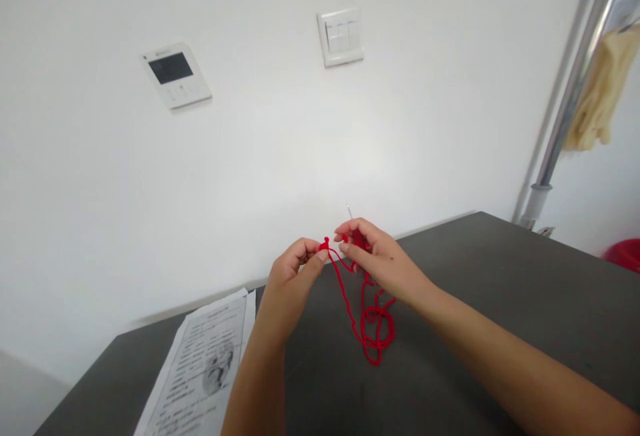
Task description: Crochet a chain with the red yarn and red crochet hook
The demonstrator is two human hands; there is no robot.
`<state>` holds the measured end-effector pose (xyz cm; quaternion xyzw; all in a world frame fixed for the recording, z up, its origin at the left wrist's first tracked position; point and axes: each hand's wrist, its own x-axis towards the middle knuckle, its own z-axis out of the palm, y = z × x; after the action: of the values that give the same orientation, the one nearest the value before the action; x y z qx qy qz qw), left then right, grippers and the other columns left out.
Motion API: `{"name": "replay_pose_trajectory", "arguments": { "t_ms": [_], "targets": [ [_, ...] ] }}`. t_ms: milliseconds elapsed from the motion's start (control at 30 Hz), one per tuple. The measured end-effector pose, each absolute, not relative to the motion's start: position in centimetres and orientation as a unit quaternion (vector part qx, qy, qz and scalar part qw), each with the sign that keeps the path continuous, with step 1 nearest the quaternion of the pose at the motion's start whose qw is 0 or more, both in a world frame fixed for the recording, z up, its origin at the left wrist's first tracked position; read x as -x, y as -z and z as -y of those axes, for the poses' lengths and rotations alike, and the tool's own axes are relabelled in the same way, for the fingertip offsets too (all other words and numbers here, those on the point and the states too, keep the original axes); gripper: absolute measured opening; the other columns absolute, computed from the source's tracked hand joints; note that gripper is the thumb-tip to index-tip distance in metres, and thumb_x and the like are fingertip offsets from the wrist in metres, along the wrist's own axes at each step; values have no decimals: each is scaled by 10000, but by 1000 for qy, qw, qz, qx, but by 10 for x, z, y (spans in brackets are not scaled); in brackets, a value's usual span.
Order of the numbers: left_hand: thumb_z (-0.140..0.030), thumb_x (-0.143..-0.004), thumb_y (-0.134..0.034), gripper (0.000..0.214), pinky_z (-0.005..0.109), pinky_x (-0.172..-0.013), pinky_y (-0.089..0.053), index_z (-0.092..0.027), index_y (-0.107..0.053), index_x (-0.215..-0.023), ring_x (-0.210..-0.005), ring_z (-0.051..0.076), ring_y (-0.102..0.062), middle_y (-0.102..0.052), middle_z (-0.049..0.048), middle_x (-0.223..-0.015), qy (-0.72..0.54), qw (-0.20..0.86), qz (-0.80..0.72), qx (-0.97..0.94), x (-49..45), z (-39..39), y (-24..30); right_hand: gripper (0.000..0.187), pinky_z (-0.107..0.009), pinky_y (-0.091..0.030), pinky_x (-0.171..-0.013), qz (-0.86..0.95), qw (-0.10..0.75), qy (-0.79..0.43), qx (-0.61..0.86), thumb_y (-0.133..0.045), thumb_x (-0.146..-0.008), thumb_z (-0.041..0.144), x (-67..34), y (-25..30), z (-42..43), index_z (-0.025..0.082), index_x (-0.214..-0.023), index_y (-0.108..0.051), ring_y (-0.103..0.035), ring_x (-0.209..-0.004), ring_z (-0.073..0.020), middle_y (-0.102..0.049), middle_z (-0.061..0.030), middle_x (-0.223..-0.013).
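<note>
My left hand (295,269) pinches a small red crocheted piece (325,245) between thumb and forefinger. Close beside it on the right, my right hand (377,249) is curled, with a crochet hook (349,211) in it; the slim metal shaft points up past the fingers, and the rest is hidden. Some red yarn also shows within the right hand's fingers. From the small piece, one strand runs across to the right hand and another drops to loose loops of red yarn (383,333) on the dark table below.
Printed sheets of paper (200,363) lie on the dark grey table (440,256) at the left. Behind it is a white wall with a switch plate (343,36) and an intercom panel (177,76). A metal pole (575,89) and a red object (625,254) are at the right.
</note>
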<state>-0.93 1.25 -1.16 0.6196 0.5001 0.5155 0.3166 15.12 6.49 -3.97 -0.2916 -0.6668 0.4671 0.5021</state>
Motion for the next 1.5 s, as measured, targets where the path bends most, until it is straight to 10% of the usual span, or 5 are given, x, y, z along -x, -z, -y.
{"name": "replay_pose_trajectory", "arguments": {
  "t_ms": [1500],
  "targets": [
    [-351, -873, -522, 199, 287, -629, -351, -212, -566, -738, -679, 167, -464, -517, -28, -688, -439, 246, -556, -661, 5, -7, 10, 160, -275, -356, -613, 707, 471, -455, 267, -607, -842, 337, -158, 31, -59, 191, -776, -607, -462, -628, -134, -573, 14, -689]
  ]
}}
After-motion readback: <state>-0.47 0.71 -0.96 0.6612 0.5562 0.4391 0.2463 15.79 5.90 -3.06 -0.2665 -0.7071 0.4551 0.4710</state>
